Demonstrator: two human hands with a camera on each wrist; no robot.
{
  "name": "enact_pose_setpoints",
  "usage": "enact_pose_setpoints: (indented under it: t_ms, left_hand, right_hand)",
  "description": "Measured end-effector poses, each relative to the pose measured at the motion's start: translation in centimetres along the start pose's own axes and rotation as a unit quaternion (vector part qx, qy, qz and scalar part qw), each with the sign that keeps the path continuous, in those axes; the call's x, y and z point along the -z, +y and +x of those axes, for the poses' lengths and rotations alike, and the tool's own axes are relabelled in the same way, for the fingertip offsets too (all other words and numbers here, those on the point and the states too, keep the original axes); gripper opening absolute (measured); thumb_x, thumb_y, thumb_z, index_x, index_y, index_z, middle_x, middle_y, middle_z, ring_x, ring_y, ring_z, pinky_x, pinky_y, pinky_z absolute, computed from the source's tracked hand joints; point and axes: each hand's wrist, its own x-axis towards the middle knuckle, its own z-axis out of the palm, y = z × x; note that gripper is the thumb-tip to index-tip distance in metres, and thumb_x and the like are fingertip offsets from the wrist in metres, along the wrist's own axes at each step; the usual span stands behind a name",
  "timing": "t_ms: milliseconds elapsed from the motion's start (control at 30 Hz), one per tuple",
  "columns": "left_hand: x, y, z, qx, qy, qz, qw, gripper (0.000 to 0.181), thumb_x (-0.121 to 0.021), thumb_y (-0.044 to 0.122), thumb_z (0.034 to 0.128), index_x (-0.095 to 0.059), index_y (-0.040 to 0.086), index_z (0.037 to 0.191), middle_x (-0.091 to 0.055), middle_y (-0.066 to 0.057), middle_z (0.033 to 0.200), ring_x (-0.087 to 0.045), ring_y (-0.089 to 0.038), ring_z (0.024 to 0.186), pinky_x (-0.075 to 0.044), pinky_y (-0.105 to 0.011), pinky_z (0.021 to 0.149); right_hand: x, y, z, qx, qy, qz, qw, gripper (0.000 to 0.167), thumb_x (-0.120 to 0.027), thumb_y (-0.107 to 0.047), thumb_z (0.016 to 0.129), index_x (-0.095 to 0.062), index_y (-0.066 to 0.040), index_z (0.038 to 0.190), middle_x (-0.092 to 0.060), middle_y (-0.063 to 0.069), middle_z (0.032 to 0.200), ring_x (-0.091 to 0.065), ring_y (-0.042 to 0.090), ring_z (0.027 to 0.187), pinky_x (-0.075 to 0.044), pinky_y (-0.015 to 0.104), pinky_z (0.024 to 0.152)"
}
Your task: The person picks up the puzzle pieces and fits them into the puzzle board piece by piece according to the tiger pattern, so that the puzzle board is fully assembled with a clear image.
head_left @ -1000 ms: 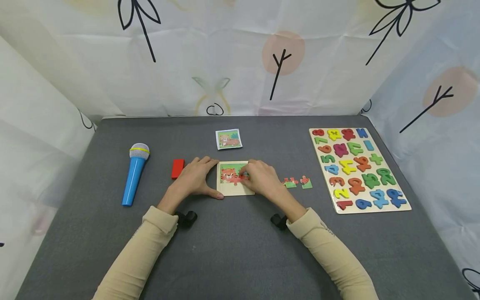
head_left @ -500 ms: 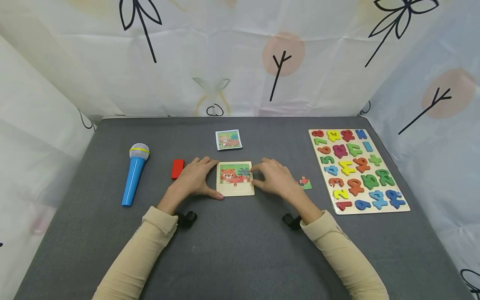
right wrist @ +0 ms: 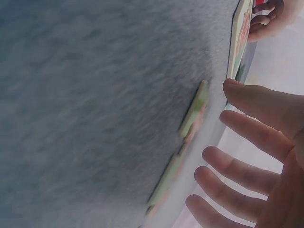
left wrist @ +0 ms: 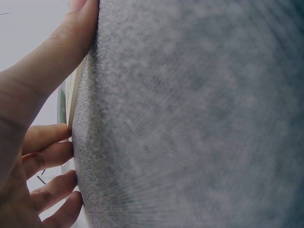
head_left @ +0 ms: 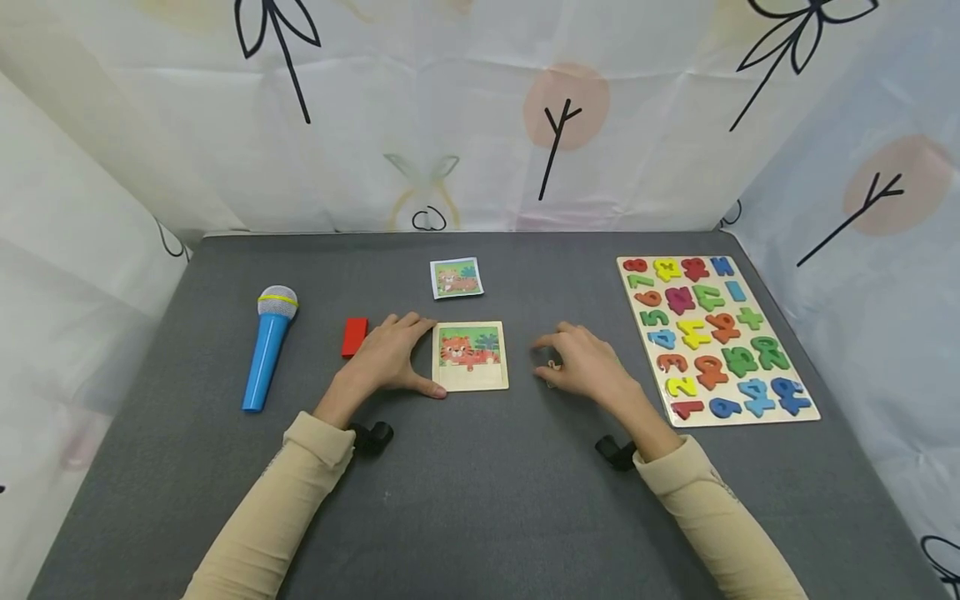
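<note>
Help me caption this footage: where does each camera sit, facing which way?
Head: on the head, facing forward and down at the puzzle board; left hand, right hand and sleeves show.
Left wrist: worn there, facing the table and puzzle board's edge; left hand shows.
Right wrist: worn there, facing puzzle pieces on the table; both hands show.
Head and right wrist share the puzzle board and both hands.

I have an open lane of grey tablecloth (head_left: 480,492) running between the sleeves (head_left: 266,512) up to the puzzle board (head_left: 468,381), and a bare gap separates its right edge from the right hand (head_left: 585,365). The left hand (head_left: 386,354) blocks the left edge, the red block (head_left: 355,336) just beyond; loose puzzle pieces (right wrist: 167,178) lie near the right hand, and the number board (head_left: 720,342) limits me farther right.
</note>
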Motion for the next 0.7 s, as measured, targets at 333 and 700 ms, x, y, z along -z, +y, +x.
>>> enact_pose_setpoints:
  t_ms: [333,700]
  left_hand:
    - [0.0,0.0,0.0,0.002,-0.003,0.002,1.0000,0.115,-0.090,0.065,0.0622,-0.048,0.008,0.152,-0.055,-0.015,0.146,-0.052,-0.036,0.126,-0.048,-0.056,0.106]
    - [0.0,0.0,0.1,0.007,-0.009,0.004,0.9999,0.115,-0.090,0.066,0.0625,-0.047,0.009,0.153,-0.054,-0.015,0.147,-0.051,-0.037,0.128,-0.047,-0.056,0.107]
  right_hand:
    - [-0.4,0.9,-1.1,0.000,-0.005,0.014,0.9999,0.032,-0.078,-0.024,0.091,-0.076,-0.010,0.120,-0.069,0.013,0.111,-0.062,0.026,0.090,-0.053,0.044,0.071]
    - [-0.3,1.0,-1.5,0.026,-0.016,0.025,0.9992,0.033,-0.083,-0.020,0.087,-0.076,-0.006,0.116,-0.072,0.012,0.108,-0.064,0.021,0.089,-0.055,0.041,0.075]
